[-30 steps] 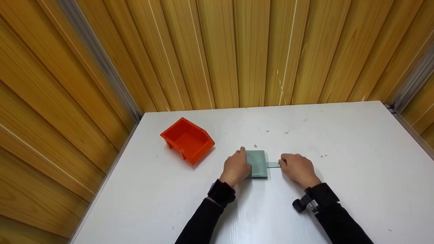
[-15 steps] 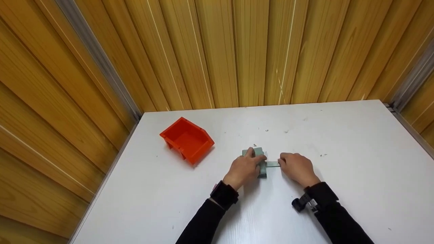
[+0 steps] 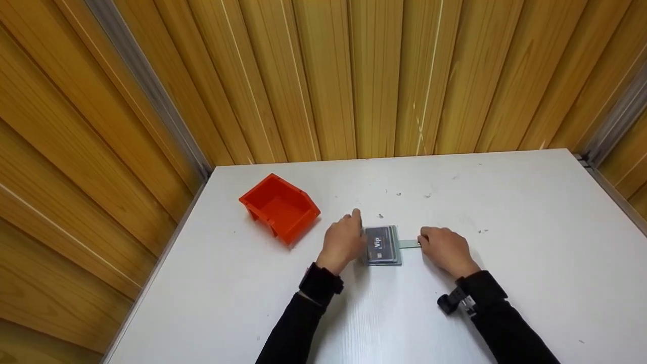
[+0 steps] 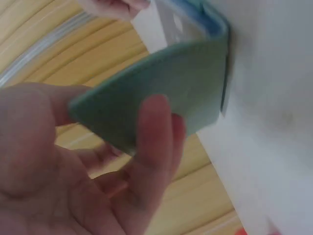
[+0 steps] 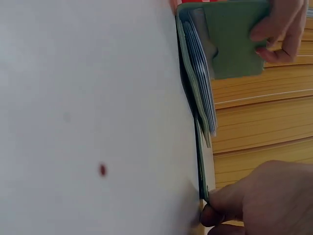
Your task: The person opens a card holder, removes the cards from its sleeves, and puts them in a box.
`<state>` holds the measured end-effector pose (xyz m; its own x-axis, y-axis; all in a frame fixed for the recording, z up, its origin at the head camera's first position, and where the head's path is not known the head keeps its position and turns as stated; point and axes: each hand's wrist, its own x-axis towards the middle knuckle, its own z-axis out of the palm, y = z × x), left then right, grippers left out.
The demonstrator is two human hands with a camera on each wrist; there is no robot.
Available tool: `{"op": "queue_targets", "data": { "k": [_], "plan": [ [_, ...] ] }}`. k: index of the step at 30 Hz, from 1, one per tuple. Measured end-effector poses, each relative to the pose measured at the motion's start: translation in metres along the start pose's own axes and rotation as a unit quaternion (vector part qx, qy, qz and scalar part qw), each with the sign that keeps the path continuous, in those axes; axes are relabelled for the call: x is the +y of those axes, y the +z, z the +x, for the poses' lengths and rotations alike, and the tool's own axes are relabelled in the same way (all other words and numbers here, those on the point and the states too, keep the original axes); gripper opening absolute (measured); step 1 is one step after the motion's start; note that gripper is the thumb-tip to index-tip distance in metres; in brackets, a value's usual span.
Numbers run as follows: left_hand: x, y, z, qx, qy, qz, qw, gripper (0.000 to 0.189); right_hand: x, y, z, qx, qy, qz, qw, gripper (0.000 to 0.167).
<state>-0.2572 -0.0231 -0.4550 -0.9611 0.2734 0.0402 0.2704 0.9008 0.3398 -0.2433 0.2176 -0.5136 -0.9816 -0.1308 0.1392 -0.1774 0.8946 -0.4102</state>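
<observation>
A green card holder (image 3: 394, 255) lies open on the white table, a dark card (image 3: 379, 243) lettered "Vip" facing up in it. My left hand (image 3: 343, 242) pinches the front cover (image 4: 171, 83) between thumb and fingers and holds it raised off the stack. Several clear sleeves (image 5: 200, 73) show edge-on in the right wrist view. From the holder's right side runs a narrow green strap (image 3: 408, 243), whose end my right hand (image 3: 445, 248) pinches close to the tabletop. The fingers hide the strap's tip.
An orange-red plastic bin (image 3: 280, 210) stands on the table (image 3: 530, 242) at the back left. Wood-patterned walls (image 3: 374, 81) rise behind and to the left. Small dark specks lie scattered behind the holder.
My left hand first moved right over the closed cover, then back left, lifting the cover open and baring the dark card. My right hand stays on the strap, almost unmoved.
</observation>
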Motion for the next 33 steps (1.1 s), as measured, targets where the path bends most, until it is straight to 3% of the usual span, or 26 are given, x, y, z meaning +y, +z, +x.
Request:
{"op": "queue_targets", "data": {
  "k": [5,13,21,28,33],
  "plan": [
    [-0.019,-0.008,0.000,-0.029,-0.028,0.008,0.9991,0.036,0.007,-0.005,-0.001,-0.004,0.010,-0.004,0.9999,0.025],
    [-0.027,0.001,0.005,-0.076,-0.014,-0.012,0.9970,0.024,0.022,-0.013,0.000,-0.018,0.026,-0.009,0.9994,0.024],
    [-0.028,0.013,0.008,-0.067,-0.005,-0.002,0.9977,0.023,0.027,-0.020,-0.001,-0.028,0.035,0.003,0.9990,0.029],
    [-0.026,0.012,0.005,-0.069,-0.003,-0.022,0.9974,0.029,0.022,-0.018,0.002,-0.005,0.034,0.022,0.9992,0.011],
    [-0.024,0.014,0.007,-0.068,-0.011,-0.003,0.9976,0.036,0.013,-0.010,0.006,-0.042,-0.014,0.046,0.9979,0.048]
  ]
}}
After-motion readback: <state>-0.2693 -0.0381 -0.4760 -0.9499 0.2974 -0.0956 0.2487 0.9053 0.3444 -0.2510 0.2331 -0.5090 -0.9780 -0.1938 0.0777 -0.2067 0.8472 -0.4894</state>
